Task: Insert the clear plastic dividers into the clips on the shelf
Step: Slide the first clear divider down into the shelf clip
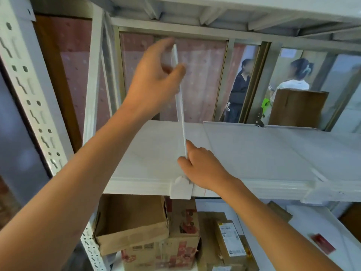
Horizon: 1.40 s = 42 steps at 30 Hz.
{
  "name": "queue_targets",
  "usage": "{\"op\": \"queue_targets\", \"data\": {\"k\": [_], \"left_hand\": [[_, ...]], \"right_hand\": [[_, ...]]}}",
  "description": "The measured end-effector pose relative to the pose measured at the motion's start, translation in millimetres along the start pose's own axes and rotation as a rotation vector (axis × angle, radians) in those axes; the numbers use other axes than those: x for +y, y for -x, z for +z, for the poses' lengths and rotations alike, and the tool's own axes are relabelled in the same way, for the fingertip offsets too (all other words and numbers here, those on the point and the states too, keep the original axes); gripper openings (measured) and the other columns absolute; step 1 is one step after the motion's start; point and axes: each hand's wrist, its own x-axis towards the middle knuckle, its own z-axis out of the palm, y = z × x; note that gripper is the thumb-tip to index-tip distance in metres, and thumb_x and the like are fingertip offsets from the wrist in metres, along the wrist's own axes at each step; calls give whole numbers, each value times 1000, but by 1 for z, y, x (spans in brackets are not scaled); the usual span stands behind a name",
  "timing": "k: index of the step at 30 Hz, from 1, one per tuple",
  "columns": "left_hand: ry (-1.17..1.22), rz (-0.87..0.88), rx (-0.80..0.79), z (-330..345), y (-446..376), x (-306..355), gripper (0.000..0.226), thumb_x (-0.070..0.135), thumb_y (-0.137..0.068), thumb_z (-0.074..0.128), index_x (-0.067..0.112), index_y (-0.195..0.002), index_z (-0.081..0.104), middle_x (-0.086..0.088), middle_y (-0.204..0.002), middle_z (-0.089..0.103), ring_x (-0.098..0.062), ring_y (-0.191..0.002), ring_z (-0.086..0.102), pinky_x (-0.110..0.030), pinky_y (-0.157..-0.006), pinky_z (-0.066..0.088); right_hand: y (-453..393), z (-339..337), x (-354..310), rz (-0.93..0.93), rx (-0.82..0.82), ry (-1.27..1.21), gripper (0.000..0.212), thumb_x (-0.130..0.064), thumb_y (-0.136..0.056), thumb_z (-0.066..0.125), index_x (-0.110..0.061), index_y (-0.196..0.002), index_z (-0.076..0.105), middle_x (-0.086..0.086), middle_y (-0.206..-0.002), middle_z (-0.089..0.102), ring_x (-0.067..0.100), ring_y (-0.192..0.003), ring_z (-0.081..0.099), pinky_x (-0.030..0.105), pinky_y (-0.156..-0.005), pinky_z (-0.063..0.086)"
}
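A clear plastic divider (pixel 180 112) stands on edge over the white shelf (pixel 152 153), seen almost edge-on as a thin pale strip running from near the front lip up toward the back. My left hand (pixel 154 79) pinches its upper far end between thumb and fingers. Near the front, my right hand (pixel 203 167) grips its lower end, just above a white clip (pixel 180 187) on the shelf's front edge. A second clear divider (pixel 254 151) lies flat on the shelf to the right. Another clip (pixel 314 189) sits further right on the front lip.
A perforated white upright (pixel 25 85) stands at the left. Cardboard boxes (pixel 132 223) and small packages (pixel 230 241) fill the shelf below. Behind the shelf, two people (pixel 242 89) stand near a brown box (pixel 297 108). The shelf above (pixel 214 14) hangs low overhead.
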Motion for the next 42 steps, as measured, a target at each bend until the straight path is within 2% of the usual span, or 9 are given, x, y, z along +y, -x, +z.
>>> {"op": "queue_targets", "data": {"k": [4, 12, 15, 17, 19, 22, 30, 37, 42], "left_hand": [[-59, 86, -34, 7, -12, 12, 52, 26, -105, 59, 21, -155, 43, 7, -143, 49, -12, -85, 69, -24, -84, 60], [-93, 174, -58, 19, -4, 1, 60, 23, -100, 63, 19, -155, 39, 11, -143, 41, -4, -105, 60, -16, -88, 53], [-98, 184, -166, 26, -2, -3, 76, 10, -90, 63, 17, -157, 26, 1, -157, 34, -25, -126, 55, -43, -107, 50], [-34, 198, -181, 32, 0, -5, 77, 0, -89, 55, 14, -157, 21, -4, -161, 30, -22, -96, 62, -33, -86, 55], [-50, 227, -155, 38, -1, -7, 75, -3, -89, 51, 9, -156, 20, -11, -158, 32, -24, -110, 58, -25, -87, 50], [-113, 263, -155, 46, -4, -7, 74, -1, -90, 49, 6, -157, 20, -17, -152, 39, -50, -119, 53, -39, -90, 48], [-79, 292, -157, 62, -5, -9, 75, 0, -90, 47, 6, -159, 18, -12, -165, 28, -29, -145, 38, -33, -114, 35], [-53, 260, -163, 52, 6, -18, 69, -6, -88, 45, 5, -153, 24, -41, -130, 47, -63, -106, 50, -49, -82, 43], [-78, 277, -196, 54, 14, -11, 71, -6, -87, 45, 3, -154, 24, -46, -129, 47, -65, -107, 50, -54, -85, 44]], "right_hand": [[2, 0, -9, 36, 13, -97, 44, -27, -100, 39, -14, -142, 41, 8, -72, 63, 25, -64, 62, 47, -64, 57], [6, 15, -10, 87, 14, -123, 49, -23, -101, 37, -14, -149, 31, 4, -63, 51, 19, -53, 48, 39, -51, 44], [8, 21, -9, 91, 36, -116, 51, -25, -104, 35, -14, -153, 27, 1, -62, 49, 15, -51, 47, 33, -50, 42], [10, 24, -10, 86, 52, -113, 50, -25, -105, 34, -14, -153, 27, 1, -62, 49, 15, -53, 48, 32, -50, 43], [12, 27, -10, 88, 58, -122, 48, -24, -106, 34, -14, -152, 28, 0, -62, 48, 15, -54, 49, 30, -51, 40], [11, 29, -9, 108, 73, -155, 44, -24, -106, 35, -12, -148, 33, -2, -62, 46, 14, -54, 48, 25, -51, 37], [8, 34, -7, 124, 86, -210, 50, -27, -107, 36, -19, -155, 24, -1, -66, 50, 19, -62, 59, 39, -65, 59], [8, 42, -3, 122, 105, -83, 50, -34, -107, 36, -24, -153, 22, 3, -83, 66, 20, -70, 67, 41, -70, 63], [11, 45, -1, 124, 113, -3, 44, -32, -106, 35, -17, -148, 33, -4, -68, 53, 15, -62, 60, 36, -66, 58]]}}
